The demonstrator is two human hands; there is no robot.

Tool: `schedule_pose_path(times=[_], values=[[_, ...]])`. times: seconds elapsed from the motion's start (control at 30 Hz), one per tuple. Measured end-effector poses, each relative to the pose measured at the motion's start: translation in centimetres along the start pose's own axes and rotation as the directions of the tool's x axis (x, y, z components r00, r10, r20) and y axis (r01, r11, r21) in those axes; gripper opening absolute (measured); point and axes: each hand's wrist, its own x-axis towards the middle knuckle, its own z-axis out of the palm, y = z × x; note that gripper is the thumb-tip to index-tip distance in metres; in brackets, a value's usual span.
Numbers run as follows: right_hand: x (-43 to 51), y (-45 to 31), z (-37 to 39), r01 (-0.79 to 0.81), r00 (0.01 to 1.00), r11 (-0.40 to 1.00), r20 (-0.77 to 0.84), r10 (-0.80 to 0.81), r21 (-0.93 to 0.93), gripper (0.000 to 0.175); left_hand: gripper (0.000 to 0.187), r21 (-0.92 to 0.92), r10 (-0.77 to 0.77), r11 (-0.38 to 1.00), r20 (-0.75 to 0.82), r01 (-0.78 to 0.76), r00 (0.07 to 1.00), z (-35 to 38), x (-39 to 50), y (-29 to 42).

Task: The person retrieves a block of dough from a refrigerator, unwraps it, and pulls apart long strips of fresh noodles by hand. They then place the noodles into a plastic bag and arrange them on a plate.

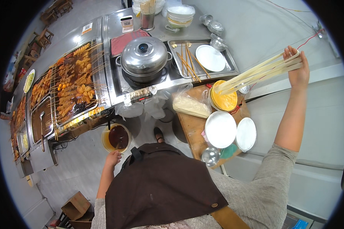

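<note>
My right hand (298,67), raised at the right, grips long pale strands (258,71) that look like noodles. They stretch slanting down to a yellow bowl (228,101) at the top of a stack on a wooden table. My left hand (113,158) is low beside my apron, its fingers curled, just in front of a bucket of dark red-brown liquid (119,136); whether it holds anything is not visible. Next to the yellow bowl lies a clear plastic bag of pale noodles (191,106). Two white plates (220,129) and a metal bowl (210,156) sit nearer me.
A lidded steel pot (143,58) stands on the counter. Left of it, metal trays hold skewered food in brown broth (74,83). Right of it, a steel tray (231,64) carries several sticks and a white plate (210,58). A wall (318,114) borders the right side.
</note>
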Motion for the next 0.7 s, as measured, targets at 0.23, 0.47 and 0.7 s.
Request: schedule_pose_path(times=[0.23,0.47,0.7], values=[[1.3,1.3,-2.5,-0.098,0.995,0.995,0.034,0.098,-0.016,0.042,0.030,-0.050,0.018,0.999,0.014,-0.017,1.000,0.9,0.2,0.0],[-2.4,19.0,-7.5,-0.476,0.751,0.781,0.276,0.600,-0.403,0.036,0.022,-0.039,0.028,0.999,-0.080,-0.031,0.996,1.3,-0.6,-0.7],[-7.7,35.4,-11.5,-0.151,0.481,-0.085,-0.148,0.864,-0.985,0.026,0.024,-0.043,0.090,0.993,-0.342,-0.111,0.935,1.5,-1.8,-3.5]])
